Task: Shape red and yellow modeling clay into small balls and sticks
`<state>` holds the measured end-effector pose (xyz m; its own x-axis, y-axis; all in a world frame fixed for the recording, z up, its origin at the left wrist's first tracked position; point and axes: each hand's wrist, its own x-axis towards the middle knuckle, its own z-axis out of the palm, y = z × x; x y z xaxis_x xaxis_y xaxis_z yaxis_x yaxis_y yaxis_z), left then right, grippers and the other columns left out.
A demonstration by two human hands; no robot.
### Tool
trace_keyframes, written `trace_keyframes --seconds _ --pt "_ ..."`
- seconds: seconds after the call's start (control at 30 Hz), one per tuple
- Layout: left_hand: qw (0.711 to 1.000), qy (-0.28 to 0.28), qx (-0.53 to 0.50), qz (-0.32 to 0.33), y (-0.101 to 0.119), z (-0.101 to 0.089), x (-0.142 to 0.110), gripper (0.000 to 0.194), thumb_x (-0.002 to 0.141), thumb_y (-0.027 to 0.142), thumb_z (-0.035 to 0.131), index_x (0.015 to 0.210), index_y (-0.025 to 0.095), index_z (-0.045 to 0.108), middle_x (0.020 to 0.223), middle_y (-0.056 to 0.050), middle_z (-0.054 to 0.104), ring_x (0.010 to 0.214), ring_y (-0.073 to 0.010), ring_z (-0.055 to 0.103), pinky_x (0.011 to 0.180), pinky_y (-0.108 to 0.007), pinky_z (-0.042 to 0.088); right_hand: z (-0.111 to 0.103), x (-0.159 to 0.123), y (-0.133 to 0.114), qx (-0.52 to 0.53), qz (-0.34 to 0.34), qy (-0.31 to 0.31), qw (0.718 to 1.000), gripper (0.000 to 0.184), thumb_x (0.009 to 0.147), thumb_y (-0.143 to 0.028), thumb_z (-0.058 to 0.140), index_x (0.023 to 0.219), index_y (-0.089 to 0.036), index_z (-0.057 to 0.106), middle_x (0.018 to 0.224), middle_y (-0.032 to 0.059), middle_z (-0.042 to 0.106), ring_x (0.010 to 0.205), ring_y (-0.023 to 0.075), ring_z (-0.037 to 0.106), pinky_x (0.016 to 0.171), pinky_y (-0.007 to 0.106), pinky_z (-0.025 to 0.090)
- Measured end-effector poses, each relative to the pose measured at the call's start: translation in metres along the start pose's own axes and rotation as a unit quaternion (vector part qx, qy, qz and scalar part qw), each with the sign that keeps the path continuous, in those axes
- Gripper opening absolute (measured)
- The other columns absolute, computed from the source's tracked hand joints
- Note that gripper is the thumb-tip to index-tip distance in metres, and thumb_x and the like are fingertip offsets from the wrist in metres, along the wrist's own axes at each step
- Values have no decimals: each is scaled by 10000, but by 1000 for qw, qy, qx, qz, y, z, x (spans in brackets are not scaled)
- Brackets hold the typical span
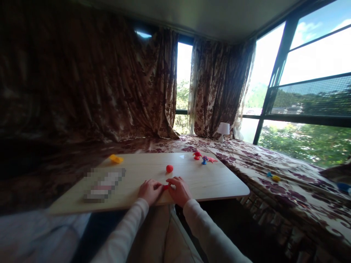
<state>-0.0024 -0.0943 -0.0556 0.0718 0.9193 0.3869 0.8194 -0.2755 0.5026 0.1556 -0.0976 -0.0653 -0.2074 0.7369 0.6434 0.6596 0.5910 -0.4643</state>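
Observation:
Between my two hands, near the front edge of the pale wooden table (142, 164), is a small piece of red modelling clay (165, 187). My left hand (150, 190) has its fingers closed together on the left end of the clay. From the other side, my right hand (179, 190) pinches it with curled fingers and thumb. Parts of the piece are hidden by the fingers. Just beyond the hands rests a round red clay ball (169, 168), touched by neither hand.
A red figure (196, 155), a blue figure (204, 160) and a flat pink toy (212, 159) stand at the table's back right. At the back left lies a yellow object (116, 159); a blurred-out item (105, 185) is nearer. Beyond are a bed (233, 153) and a lamp (223, 129).

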Motion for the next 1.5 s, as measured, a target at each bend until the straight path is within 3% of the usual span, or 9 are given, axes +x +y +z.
trace_keyframes --seconds 0.4,0.67,0.93,1.1,1.33,1.5 --pt "1000 3 8 20 0 -1 -3 206 757 344 553 726 200 697 810 -46 668 857 -195 572 799 -301 430 -1 -2 -1 13 -7 19 1000 258 720 -49 515 736 -225 703 782 30 631 782 179 520 759 297 444" --pt "999 -10 15 35 2 -4 -5 217 745 380 579 750 194 691 814 -44 652 848 -193 564 775 -293 415 -5 -3 -4 23 -51 6 998 421 685 13 476 895 -266 712 875 24 615 848 185 494 783 294 453" --pt "999 -7 28 28 -1 -1 -4 164 724 325 600 749 181 674 787 -37 645 830 -186 559 769 -281 407 -7 -2 -7 10 -57 -32 998 485 666 52 445 872 -287 725 870 26 597 848 182 476 797 298 445" --pt "999 -5 31 22 -2 -1 -3 149 718 310 598 760 188 672 807 -37 649 841 -188 558 766 -280 407 -7 -4 -7 12 -80 -46 996 598 625 55 437 1012 -334 676 1006 23 563 930 191 468 839 325 431" --pt "999 9 29 16 -3 1 -3 111 685 273 621 739 191 671 769 -25 643 806 -173 562 745 -262 405 -6 -4 -8 8 -90 -61 994 647 595 60 401 1013 -355 670 1068 25 533 969 190 474 861 337 428" --pt "1000 9 19 14 -2 1 -4 141 689 330 626 713 197 667 768 -19 644 820 -176 565 754 -264 401 -1 -4 -4 28 -75 -24 997 625 584 68 382 986 -301 687 999 49 556 935 194 492 837 340 449"
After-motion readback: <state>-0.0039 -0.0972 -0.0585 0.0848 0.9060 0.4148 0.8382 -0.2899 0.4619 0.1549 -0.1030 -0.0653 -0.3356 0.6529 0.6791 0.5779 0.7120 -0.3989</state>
